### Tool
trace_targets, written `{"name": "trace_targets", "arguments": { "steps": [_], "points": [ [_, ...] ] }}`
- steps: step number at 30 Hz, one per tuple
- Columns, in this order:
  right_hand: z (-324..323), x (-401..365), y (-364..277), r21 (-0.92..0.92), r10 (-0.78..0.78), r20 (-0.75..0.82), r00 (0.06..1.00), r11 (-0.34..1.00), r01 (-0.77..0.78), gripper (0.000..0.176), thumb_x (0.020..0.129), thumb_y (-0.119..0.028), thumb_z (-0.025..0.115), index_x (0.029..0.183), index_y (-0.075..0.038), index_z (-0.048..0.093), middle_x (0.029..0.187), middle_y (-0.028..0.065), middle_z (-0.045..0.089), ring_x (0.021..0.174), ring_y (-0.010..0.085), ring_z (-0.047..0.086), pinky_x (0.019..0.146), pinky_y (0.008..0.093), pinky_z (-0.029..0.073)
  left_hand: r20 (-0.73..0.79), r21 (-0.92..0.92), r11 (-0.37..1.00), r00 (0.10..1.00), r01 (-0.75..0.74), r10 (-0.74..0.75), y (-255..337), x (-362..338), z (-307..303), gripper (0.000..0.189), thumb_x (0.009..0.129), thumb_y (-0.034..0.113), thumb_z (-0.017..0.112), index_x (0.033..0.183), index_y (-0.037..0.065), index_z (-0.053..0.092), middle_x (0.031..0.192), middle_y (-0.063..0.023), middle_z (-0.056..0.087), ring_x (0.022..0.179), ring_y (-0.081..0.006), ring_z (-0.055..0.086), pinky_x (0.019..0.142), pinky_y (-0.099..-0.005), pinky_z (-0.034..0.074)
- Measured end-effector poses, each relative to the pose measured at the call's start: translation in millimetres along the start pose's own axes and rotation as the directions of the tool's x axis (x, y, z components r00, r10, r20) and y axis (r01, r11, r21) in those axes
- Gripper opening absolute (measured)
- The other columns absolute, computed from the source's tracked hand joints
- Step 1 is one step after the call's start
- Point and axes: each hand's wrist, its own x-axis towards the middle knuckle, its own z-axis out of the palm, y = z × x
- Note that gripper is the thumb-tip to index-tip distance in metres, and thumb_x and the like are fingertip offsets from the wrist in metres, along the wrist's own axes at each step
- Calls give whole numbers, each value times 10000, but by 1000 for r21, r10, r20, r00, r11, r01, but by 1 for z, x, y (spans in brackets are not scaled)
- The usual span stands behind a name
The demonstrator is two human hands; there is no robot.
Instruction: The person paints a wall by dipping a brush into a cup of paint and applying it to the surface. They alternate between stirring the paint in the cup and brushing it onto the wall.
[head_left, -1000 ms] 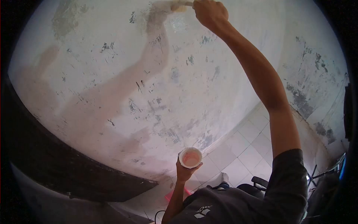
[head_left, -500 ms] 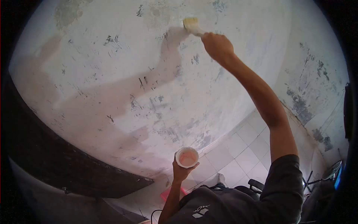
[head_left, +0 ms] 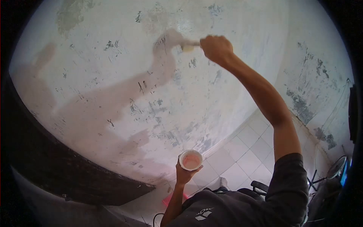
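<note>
My right hand [head_left: 216, 49] is closed round the handle of a paintbrush [head_left: 188, 47], up against the patchy white wall [head_left: 113, 75]. The brush is blurred by motion, and its pale yellow bristles point left and down. Low in front of my body, my left hand [head_left: 185, 174] grips a small white tub [head_left: 191, 160] from below and the sides. A little pinkish-white stuff coats the inside of the tub. Grey scuffs and bare spots mark the wall around the brush, and the shadow of my arm falls across it.
A dark panel or ledge [head_left: 75, 170] runs along the lower left. Pale floor tiles [head_left: 245, 159] lie below the wall. A second scuffed wall [head_left: 306, 87] stands at the right, with a round fan-like object [head_left: 335, 167] near it. Something pink [head_left: 170, 199] lies by my left forearm.
The paintbrush has come down the wall and swung round, its bristles now turned lower. My right hand has shifted slightly left and down. My left hand still holds the tub in nearly the same place.
</note>
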Motion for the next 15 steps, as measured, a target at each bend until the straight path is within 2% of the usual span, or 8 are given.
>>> {"name": "trace_targets", "arguments": {
  "steps": [2,4,5,8,9,11,13,15],
  "points": [
    [-12,21,5,21,37,-126,991,999,-35,180,888,-139,556,991,-68,685,875,131,695,785,314,692,701,416,550,4,-35,998,999,51,-50,-1,-1,0,697,584,166,923,1138,6,532,1060,-112,643,971,-211,631,870,-347,511],
    [-27,42,9,0,43,-151,988,999,-44,186,882,-136,561,1004,-70,686,884,130,695,792,314,691,704,415,550,-15,66,995,997,-81,82,0,-1,-1,707,579,176,926,1140,8,532,1065,-113,643,980,-213,630,871,-348,511],
    [-35,51,11,-21,49,-173,984,998,-53,195,876,-133,567,1017,-71,686,894,129,694,798,315,691,707,413,551,-18,66,994,996,-84,85,1,-1,-2,707,579,176,926,1140,8,532,1065,-113,643,980,-213,630,871,-348,511],
    [-59,67,14,-22,114,-246,963,992,-123,207,872,-114,547,1023,-76,684,928,133,689,823,322,687,718,429,551,-50,61,997,997,-52,55,0,-5,-5,719,573,182,929,1145,10,528,1068,-111,642,978,-215,630,870,-350,512],
    [-63,74,17,-22,108,-245,964,993,-117,207,872,-114,547,1023,-76,684,928,133,689,823,322,687,718,429,551,-52,10,1000,998,24,-23,-3,-6,-8,726,570,183,931,1148,12,526,1071,-110,641,980,-215,629,871,-349,511],
    [-68,82,22,-32,139,-331,933,987,-158,180,879,-131,526,864,-45,682,839,170,693,764,296,695,654,423,550,-57,-46,993,993,105,-108,-6,-9,-11,732,568,183,932,1151,13,525,1074,-109,640,982,-215,629,872,-349,511],
    [-77,75,17,-13,121,-386,915,991,-137,182,875,-125,524,866,-41,685,838,171,693,765,299,696,649,421,552,-87,62,998,996,-14,20,0,-9,-14,733,567,185,933,1153,17,524,1076,-108,638,985,-218,628,872,-349,511],
    [-87,70,8,7,104,-446,889,994,-113,185,872,-120,522,867,-38,688,837,172,694,765,302,696,645,418,554,-99,15,1000,995,10,-9,-3,-11,-15,731,568,186,933,1151,18,525,1076,-108,638,986,-219,627,872,-349,511]
  ]
}}
